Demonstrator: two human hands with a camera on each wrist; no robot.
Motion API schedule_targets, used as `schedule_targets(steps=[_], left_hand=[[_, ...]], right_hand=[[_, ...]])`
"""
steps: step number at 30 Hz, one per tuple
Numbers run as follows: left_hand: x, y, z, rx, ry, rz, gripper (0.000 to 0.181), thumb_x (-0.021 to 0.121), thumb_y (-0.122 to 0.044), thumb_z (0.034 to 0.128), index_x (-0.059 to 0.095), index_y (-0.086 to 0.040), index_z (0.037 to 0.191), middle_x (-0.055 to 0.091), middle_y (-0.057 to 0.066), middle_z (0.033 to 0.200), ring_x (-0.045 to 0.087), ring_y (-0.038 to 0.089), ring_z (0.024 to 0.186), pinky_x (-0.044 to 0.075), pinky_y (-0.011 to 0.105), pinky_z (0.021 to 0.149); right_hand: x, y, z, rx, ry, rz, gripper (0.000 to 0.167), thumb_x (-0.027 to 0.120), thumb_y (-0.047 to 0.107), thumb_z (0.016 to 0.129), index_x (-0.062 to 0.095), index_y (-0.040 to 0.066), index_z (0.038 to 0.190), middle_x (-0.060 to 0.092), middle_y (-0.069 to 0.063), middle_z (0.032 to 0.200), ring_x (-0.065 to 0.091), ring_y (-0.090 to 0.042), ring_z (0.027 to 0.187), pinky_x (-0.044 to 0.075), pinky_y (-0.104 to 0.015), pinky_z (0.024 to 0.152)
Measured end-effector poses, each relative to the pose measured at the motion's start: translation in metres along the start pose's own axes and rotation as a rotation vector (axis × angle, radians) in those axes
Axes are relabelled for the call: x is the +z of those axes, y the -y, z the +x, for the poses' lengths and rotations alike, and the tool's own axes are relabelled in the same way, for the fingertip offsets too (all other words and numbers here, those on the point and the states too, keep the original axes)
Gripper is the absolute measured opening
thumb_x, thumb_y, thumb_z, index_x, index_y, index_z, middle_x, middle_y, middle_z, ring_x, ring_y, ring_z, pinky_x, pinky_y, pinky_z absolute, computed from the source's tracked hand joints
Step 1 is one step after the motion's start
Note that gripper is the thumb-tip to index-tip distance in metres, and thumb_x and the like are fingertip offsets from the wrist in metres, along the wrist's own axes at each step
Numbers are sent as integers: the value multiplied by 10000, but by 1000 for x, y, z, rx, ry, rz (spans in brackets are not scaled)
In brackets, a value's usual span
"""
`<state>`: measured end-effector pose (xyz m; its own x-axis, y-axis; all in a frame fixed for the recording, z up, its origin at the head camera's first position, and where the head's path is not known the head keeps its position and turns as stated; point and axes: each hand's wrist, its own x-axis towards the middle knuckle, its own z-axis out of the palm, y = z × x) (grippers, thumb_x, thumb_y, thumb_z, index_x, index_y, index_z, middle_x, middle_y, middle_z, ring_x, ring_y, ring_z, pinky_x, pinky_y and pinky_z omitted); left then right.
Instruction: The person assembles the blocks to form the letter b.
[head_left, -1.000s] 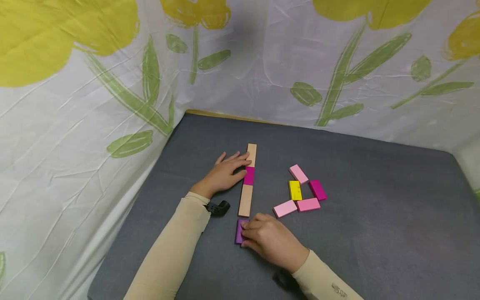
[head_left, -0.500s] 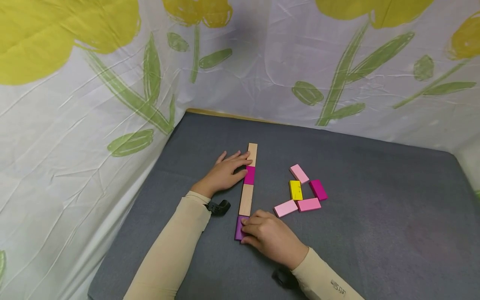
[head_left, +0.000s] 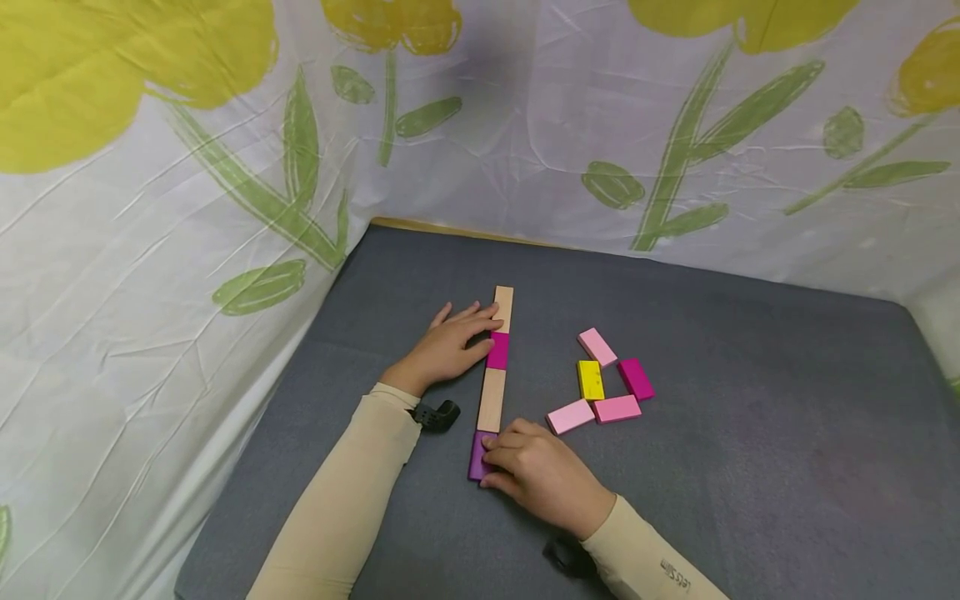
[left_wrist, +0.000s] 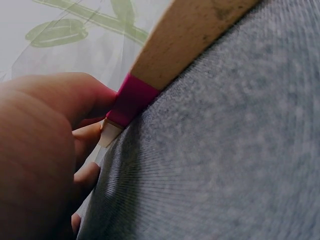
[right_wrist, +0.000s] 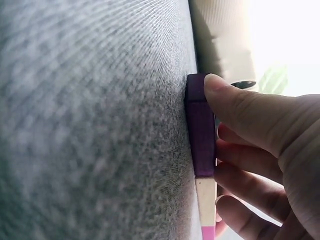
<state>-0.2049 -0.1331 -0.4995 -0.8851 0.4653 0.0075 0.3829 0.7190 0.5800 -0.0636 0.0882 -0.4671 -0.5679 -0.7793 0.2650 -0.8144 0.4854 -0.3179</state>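
We observe four rectangular blocks laid flat, end to end, in one straight row on the dark grey table (head_left: 750,433). From the far end, we read the order as follows: the far wooden block (head_left: 504,307), the row's magenta block (head_left: 498,351), the near wooden block (head_left: 491,400) and the purple block (head_left: 477,457). The right hand (head_left: 543,471) grips the purple block at the near end of the row, with the thumb at the block's near end and the fingertips on its upper face. In the right wrist view, we find the purple block's far end touching the near wooden block. The left hand (head_left: 442,354) lies open at the left side of the row, fingers extended; its thumb touches the row's magenta block and a fingertip touches the far wooden block. In the left wrist view, we note dark specks on the side of the near wooden block. To the right of the row, we locate five loose blocks, close together and set at differing angles: the far light pink block (head_left: 597,347), the yellow block (head_left: 590,381), the loose magenta block (head_left: 636,379), the deeper pink block (head_left: 617,409) and the near light pink block (head_left: 570,417). We cannot tell whether each of these contacts its neighbour. Behind the table, we see a white sheet (head_left: 510,167) printed with yellow flowers and green leaves.
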Motion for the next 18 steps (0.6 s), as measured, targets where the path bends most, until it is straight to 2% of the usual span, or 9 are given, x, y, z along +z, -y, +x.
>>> schedule_targets(steps=[12, 18], left_hand=[[-1, -2, -1, 7, -6, 1, 462, 546, -336, 1094, 572, -191, 1532, 351, -30, 1696, 249, 240, 1605, -20, 546, 1304], [1, 2, 0, 17, -8, -6, 459, 541, -341, 1096, 574, -198, 1531, 344, -39, 1698, 246, 231, 1606, -28, 539, 1304]], right_hand=[[0, 1, -1, -1, 30, -14, 230, 878, 303, 879, 841, 146, 1042, 798, 37, 1060, 661, -127, 1008, 554, -277, 912], [-1, 2, -1, 8, 26, -9, 236, 880, 299, 876, 839, 138, 1044, 797, 31, 1069, 663, -129, 1012, 556, -281, 913]])
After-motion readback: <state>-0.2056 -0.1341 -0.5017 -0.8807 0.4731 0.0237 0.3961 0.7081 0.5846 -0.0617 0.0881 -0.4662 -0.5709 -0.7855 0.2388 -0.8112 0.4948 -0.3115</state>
